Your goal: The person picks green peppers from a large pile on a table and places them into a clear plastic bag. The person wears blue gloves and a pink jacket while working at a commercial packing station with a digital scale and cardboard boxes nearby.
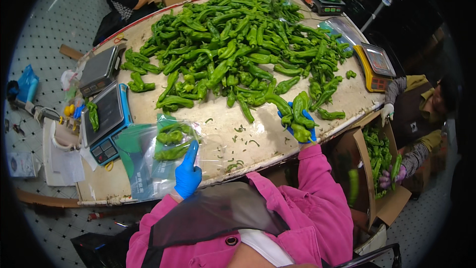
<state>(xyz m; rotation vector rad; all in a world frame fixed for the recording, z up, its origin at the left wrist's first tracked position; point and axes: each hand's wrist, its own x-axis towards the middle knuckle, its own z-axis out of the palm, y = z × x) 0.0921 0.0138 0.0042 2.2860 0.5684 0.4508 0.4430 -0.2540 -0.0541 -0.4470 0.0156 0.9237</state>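
Note:
My left hand, in a blue glove, rests at the open edge of a clear plastic bag with a few green peppers inside; its index finger points along the bag's edge. Under that bag lie more printed bags. My right hand, also blue-gloved, holds several long green peppers at the table's near edge. Beyond both hands spreads a big heap of green peppers. One pepper lies on the blue digital scale at the left.
A grey scale stands behind the blue one. Small stem bits lie on the table. To the right are a yellow scale and a co-worker's gloved hands at a cardboard box of peppers. Another person sits at the far left.

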